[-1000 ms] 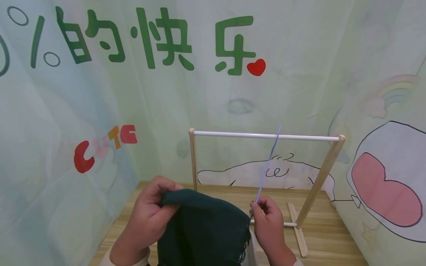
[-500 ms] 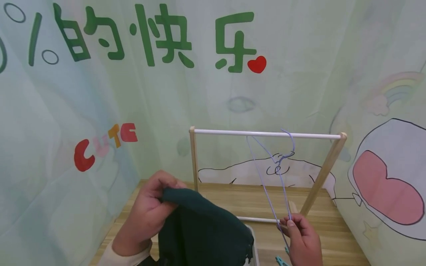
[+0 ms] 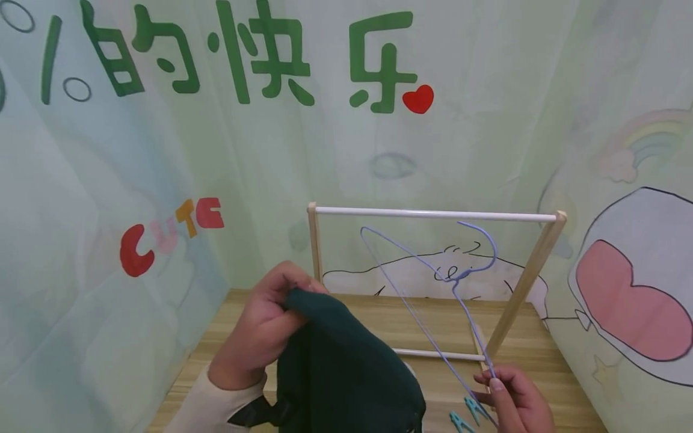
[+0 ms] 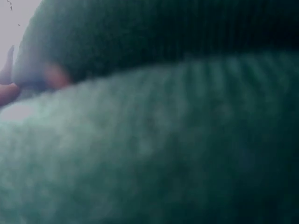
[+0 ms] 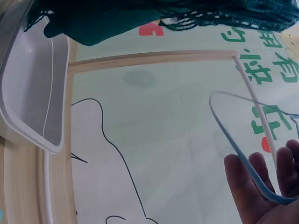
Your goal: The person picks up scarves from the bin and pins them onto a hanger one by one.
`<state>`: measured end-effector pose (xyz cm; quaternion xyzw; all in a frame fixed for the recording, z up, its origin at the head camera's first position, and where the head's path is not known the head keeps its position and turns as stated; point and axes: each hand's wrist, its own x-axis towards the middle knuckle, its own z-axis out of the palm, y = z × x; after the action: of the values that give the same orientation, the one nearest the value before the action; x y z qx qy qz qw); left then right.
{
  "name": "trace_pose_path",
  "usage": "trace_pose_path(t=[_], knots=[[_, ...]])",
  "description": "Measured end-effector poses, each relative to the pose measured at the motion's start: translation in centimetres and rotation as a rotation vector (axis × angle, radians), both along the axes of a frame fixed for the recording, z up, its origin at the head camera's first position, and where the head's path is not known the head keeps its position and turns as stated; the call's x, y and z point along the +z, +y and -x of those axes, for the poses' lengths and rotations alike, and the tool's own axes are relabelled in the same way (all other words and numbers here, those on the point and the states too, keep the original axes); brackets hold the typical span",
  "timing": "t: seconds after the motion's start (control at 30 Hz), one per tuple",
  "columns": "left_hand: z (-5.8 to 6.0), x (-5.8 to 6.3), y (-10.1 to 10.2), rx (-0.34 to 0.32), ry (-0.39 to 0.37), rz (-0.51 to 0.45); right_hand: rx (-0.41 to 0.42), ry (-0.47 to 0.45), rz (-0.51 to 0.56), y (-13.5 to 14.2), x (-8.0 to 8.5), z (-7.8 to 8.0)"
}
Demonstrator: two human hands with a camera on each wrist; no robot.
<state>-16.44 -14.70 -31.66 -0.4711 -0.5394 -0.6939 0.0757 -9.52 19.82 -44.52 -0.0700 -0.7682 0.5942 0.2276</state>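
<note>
Green cloth (image 3: 349, 367), edge pinched in left hand (image 3: 261, 334); purple hanger (image 3: 458, 278), side pinched in right hand (image 3: 520, 400); open room between.

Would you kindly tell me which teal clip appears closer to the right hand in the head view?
It is the upper-right clip, seen right by the purple hanger; the lower-left clip appears farther from the right hand.
</note>
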Motion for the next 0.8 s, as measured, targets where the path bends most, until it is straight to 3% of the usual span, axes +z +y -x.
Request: trace_pose_path(t=[0.2,0.37,0.47,0.8], knots=[[0.8,-0.3,1.4,0.082,-0.044,0.038,0.066,-0.042,-0.077,-0.6,0.5,-0.5],[1.3,-0.8,2.8,0.242,-0.057,0.083,0.107,-0.051,-0.112,-1.0,0.8,-0.7],[1.5,-1.1,3.7,0.304,-0.098,0.091,0.113,-0.021,-0.125,-1.2,1.0,-0.8],[1.6,-2.6,6.3,0.364,-0.360,0.082,0.087,0.003,-0.097,-1.9,1.2,-1.1]])
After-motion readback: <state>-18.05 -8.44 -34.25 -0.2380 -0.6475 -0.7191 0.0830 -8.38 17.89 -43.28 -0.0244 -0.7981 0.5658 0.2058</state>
